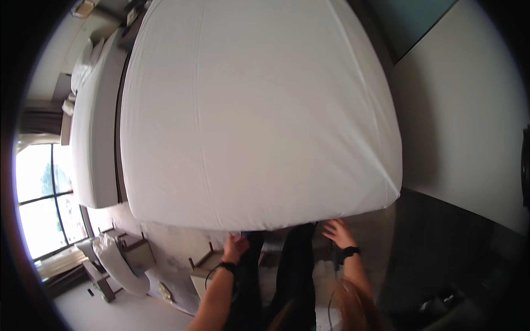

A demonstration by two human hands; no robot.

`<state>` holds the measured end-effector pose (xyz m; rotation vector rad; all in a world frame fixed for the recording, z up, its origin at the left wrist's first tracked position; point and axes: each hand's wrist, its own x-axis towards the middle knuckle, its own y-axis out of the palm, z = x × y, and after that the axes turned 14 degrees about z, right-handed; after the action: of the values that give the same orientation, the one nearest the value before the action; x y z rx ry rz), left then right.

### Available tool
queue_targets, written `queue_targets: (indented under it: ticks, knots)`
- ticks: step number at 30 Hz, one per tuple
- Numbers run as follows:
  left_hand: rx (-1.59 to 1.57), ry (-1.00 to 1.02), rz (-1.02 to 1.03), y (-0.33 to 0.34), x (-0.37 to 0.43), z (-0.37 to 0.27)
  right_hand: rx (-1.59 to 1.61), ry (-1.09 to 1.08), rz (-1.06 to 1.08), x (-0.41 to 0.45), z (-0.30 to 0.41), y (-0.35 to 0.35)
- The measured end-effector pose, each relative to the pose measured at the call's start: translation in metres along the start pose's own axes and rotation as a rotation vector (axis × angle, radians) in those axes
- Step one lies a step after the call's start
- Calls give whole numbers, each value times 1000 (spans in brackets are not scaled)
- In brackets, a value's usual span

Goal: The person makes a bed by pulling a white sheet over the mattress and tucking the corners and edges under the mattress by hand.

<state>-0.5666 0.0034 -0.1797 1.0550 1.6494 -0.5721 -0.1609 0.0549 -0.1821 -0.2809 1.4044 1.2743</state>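
Note:
A bed mattress covered with a white fitted sheet point(265, 116) fills the middle of the head view. Long creases run along the sheet, and a diagonal fold leads to its near right corner. My left hand point(236, 247) is at the mattress's near edge, fingers curled; whether it grips the sheet's edge is not clear. Right of my legs, my right hand point(337, 232) is just below the same edge with its fingers spread and nothing seen in it. Both wrists wear black bands.
A second bed with a white cover point(85, 136) stands at the left, near a window point(49, 198). Chairs, one bearing a white pillow point(118, 262), stand at the lower left. A wooden stool point(203, 265) is by my legs. A pale wall point(463, 124) rises at the right.

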Motion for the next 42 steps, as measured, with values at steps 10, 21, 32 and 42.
queue_targets:
  ticks: [10, 21, 32, 42]
  knots:
    - [413, 203, 159, -87, -16, -113, -200, -78, 98, 59, -116, 201]
    - [177, 234, 282, -96, 2, -102, -554, -197, -379, 44, -118, 222]
    - [31, 165, 237, -103, -7, -106, -534, -158, -452, 36, -103, 219]
    - [-74, 308, 264, -121, 12, -104, -267, -106, -196, 49, -140, 242]
